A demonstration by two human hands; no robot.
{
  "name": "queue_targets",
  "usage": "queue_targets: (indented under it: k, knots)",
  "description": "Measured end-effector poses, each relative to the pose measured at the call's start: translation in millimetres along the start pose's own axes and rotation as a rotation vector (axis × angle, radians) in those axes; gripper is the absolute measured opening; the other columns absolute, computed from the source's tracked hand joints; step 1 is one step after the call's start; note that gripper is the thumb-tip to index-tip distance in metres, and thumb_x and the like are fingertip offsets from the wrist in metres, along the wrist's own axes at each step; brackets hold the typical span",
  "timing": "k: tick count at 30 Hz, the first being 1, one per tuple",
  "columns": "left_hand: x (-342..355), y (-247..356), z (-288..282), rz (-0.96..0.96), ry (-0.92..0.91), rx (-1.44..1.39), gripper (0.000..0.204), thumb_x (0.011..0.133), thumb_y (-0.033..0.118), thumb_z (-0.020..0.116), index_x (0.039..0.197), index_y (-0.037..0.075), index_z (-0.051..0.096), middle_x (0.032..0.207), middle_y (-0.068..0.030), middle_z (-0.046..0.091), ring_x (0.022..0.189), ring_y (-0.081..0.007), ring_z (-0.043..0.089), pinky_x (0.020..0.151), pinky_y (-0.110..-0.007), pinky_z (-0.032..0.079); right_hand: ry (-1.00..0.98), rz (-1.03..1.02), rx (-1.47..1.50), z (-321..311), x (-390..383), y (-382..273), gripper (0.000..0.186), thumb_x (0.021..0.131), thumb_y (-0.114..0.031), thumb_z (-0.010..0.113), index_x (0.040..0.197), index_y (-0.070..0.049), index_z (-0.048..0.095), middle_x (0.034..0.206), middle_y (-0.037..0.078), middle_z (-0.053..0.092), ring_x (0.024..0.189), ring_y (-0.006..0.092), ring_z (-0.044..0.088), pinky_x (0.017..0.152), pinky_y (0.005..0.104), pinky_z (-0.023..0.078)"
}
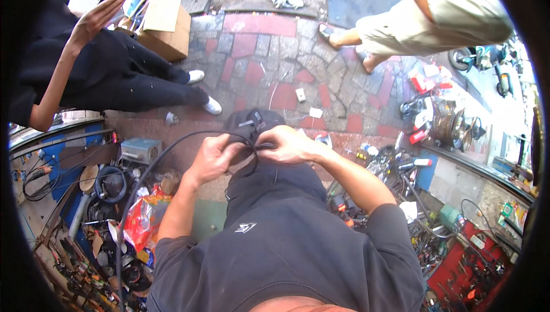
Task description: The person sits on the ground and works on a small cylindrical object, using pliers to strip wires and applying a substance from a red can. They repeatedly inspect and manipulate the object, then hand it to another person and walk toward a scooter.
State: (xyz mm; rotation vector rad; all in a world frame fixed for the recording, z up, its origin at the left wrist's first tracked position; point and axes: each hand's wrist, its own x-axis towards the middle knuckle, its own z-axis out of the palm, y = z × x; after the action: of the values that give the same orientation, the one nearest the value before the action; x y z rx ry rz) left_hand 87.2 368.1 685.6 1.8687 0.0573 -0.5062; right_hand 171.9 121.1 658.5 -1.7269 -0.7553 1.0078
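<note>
Head view, looking straight down over a dark shirt. Both hands raised in front of the chest, close together, above a dark bag (252,124) resting on the brick pavement (269,60).

Black cable (150,170): thin, limp, light by the look of it; bends in a long loose arc from the hands out to the left and down toward the near left clutter. Rubbery sheath, likely easy to grip and not fragile; soft enough to kink, so best held near the end being worked, with the slack left to hang.

Left hand (213,160): fingers curled, pinching the cable just where the arc begins, thumb on top. Right hand (288,144): closed in a loose fist around the cable's short end, knuckles up, fingertips tucked under and hidden. Only a narrow gap between the two hands, cable stretched taut across it.

Near left: red plastic bag (144,216), a coil of black hose (110,184), a grey metal box (140,150), assorted tools. Near right: red tray (475,260) of small parts, wires and tools.

Far left: a seated person in black, one hand lifted, beside a cardboard box (166,20). Far right: another person in light shorts and sandals, bending over the pavement.
</note>
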Motion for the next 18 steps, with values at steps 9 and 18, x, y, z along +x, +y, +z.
queue_targets:
  k: [9, 18]
  knots:
    - [20.3, 7.9, -41.7, 0.185, 0.38, -0.67, 0.022, 0.11, 0.015, 0.054, 0.121, 0.003, 0.069, 0.084, -0.0059, 0.071, 0.072, -0.012, 0.066, 0.068, -0.027, 0.056, 0.641, 0.122, 0.426, -64.1, -78.7, -33.2, 0.029, 0.092, 0.008, 0.057, 0.119, 0.002, 0.066, 0.099, 0.003, 0.068, 0.089, 0.0089, 0.065, 0.072, 0.0264, 0.055]
    - [53.5, 64.5, -24.6, 0.301, 0.081, -0.5, 0.031, 0.113, 0.021, 0.049, 0.123, -0.003, 0.065, 0.08, -0.0088, 0.067, 0.069, -0.0147, 0.064, 0.064, -0.029, 0.053, 0.871, -0.112, 0.179, -106.0, -98.4, -80.5, 0.021, 0.088, 0.004, 0.066, 0.109, 0.002, 0.07, 0.088, 0.001, 0.068, 0.079, 0.0071, 0.062, 0.069, 0.0229, 0.049]
